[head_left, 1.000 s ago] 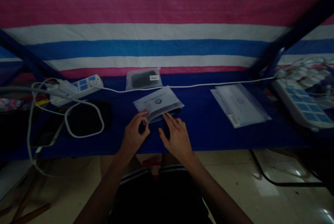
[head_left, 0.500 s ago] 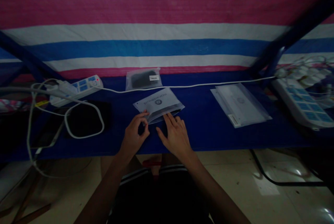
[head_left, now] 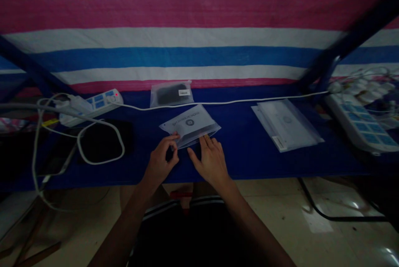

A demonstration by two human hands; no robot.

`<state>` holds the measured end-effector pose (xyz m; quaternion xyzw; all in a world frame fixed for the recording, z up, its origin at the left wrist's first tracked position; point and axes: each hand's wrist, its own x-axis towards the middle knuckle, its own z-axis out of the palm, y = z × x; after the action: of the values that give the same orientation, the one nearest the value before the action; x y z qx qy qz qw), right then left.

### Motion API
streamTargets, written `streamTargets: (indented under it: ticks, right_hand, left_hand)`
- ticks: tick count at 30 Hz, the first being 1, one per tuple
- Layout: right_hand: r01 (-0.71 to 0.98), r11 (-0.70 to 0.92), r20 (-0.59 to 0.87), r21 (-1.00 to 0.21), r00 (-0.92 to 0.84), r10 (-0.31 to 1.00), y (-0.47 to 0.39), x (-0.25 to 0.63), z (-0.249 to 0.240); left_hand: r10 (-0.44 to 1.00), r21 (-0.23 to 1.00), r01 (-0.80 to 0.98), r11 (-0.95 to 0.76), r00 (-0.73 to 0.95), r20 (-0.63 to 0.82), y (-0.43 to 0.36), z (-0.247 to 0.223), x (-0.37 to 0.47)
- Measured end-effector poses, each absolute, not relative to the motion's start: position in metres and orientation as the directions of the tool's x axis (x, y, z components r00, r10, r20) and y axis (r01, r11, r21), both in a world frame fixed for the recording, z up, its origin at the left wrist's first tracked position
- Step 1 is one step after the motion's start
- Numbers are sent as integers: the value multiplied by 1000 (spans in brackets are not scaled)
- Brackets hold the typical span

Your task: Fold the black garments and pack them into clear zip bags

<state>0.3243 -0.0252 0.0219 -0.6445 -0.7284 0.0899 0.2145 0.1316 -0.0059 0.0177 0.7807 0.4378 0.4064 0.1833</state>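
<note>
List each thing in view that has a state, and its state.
Middle pouch, mouth open
Back pouch, holds dark item
Right pouch, flat
Left power strip, red light lit
Right power strip, near sockets unused
Phone, screen dark
Left hand, touching middle pouch
Right hand, at pouch mouth

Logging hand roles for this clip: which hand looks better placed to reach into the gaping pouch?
Probably the right hand: it is extended at the gaping near edge of the pouch, while the left hand is curled at the pouch's near-left corner, perhaps steadying it.
</note>
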Motion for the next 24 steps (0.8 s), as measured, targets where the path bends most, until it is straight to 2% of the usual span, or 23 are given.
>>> streamTargets:
  ticks: [6, 8, 12, 15, 19, 24]
  right_hand:
    - [897, 168, 220, -409, -82, 972, -26, 325, 20]
    - [855, 190, 264, -482, -66, 962, -29, 329, 20]
    - [658, 203, 320, -725, 61, 945, -32, 336, 22]
    - [572, 185, 292, -799, 101, 951, -32, 339, 24]
    - [576, 158, 258, -802, 95, 961, -32, 337, 25]
    - [674, 215, 269, -707, -25, 963, -31, 333, 23]
  left_hand:
    - [840, 629, 565, -533, 265, 474, -5, 20, 133]
    - [838, 616, 580, -533, 261, 479, -3, 18, 134]
    - [833, 593, 595, -542, 293, 469, -1, 17, 136]
    - [822, 598, 565, -568, 354, 447, -2, 17, 136]
    - [803, 589, 547, -596, 413, 429, -4, 16, 136]
    - [790, 540, 578, -612, 412, 455, 0, 12, 135]
